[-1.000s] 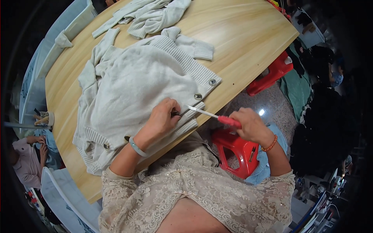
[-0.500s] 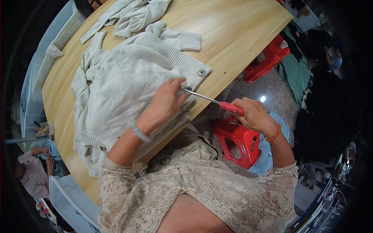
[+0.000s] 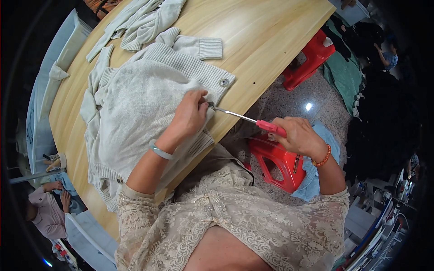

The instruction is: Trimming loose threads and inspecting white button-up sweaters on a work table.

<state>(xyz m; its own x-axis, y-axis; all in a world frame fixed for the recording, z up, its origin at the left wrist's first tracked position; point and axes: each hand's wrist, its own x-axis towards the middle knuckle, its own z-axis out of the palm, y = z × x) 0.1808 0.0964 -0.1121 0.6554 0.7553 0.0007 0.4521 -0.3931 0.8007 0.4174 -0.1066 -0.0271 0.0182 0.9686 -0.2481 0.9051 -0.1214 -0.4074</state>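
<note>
Watching the right hand (image 3: 296, 135) steady a red-handled tool (image 3: 271, 128), slim metal shaft, fingers clamped on the handle. Left hand (image 3: 190, 113) is on the pale cardigan (image 3: 140, 95), thumb and forefinger close together; can't tell if they pinch button or knit.

Change: a second ago left fingers were at a button lower on the front, tool tip clear of any button. Now both hands meet at the next button (image 3: 211, 104) up. My read: work has shifted one button along. Actual tip contact too small to call.

Button sits just right of the left fingertips, between them and the shaft, near the table (image 3: 271, 31)'s near edge. Cardigan spreads left along that edge. Corner button (image 3: 224, 82) just farther up the front, no fingers on it.

Off the near edge: red stool (image 3: 282, 165), blue cloth (image 3: 313, 183) beside it. Toward the table's far end: second pale knit (image 3: 149, 22), crumpled. Past the left edge: white bin (image 3: 65, 49), plus a co-worker (image 3: 47, 212).
</note>
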